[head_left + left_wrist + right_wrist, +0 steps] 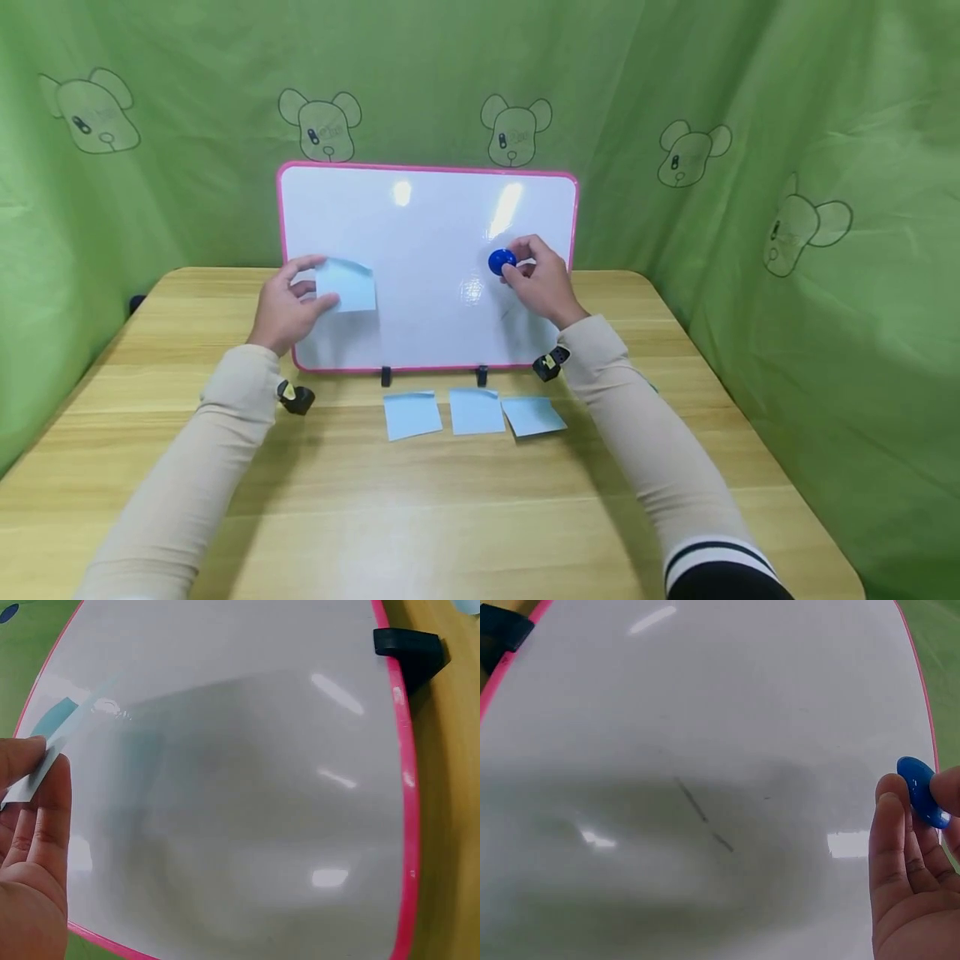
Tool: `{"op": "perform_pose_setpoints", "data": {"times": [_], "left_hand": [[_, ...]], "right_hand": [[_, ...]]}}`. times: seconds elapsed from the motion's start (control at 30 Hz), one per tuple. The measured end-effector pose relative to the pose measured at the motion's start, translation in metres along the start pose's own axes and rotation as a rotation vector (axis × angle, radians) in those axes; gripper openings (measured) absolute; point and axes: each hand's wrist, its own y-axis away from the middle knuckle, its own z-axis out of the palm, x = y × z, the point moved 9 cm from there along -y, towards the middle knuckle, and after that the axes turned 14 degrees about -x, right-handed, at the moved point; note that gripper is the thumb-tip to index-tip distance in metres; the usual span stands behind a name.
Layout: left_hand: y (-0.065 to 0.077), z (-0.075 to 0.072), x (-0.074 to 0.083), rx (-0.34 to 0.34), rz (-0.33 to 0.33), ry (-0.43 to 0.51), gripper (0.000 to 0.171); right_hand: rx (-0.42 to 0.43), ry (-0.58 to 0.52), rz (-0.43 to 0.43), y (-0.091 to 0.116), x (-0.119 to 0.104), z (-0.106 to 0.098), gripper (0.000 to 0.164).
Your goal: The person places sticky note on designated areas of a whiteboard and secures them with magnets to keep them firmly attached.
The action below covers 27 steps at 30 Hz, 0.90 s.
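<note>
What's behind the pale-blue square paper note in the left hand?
Behind the pale-blue square paper note stands the white, pink-framed board. The left hand pinches the note's edge; in the head view, the note hides the patch of board directly behind it.

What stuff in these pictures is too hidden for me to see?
- Head view: most of a small green thing, behind the right sleeve.
- Head view: the back of the whiteboard, hidden by its front.
- Left wrist view: most of a pale blue piece, cut off at the top right corner.
- Right wrist view: part of the right hand, cut off by the edge.
</note>
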Motion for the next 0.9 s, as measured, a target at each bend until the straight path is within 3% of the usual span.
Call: {"op": "perform_pose_setpoints", "data": {"times": [0.23,0.53,0.9], "left_hand": [[-0.007,-0.004,0.008,0.014,-0.005,-0.048,0.061],[-0.015,-0.009,0.016,0.022,0.007,-0.044,0.061],[-0.024,-0.016,0.021,0.032,0.020,-0.052,0.061]], "right_hand": [[-0.023,-0.024,-0.039,-0.013,-0.011,0.007,0.025],[-0.049,-0.018,-0.063,-0.028,-0.024,0.016,0.025],[-0.054,-0.009,-0.050,-0.040,-0.029,0.028,0.023]]}}
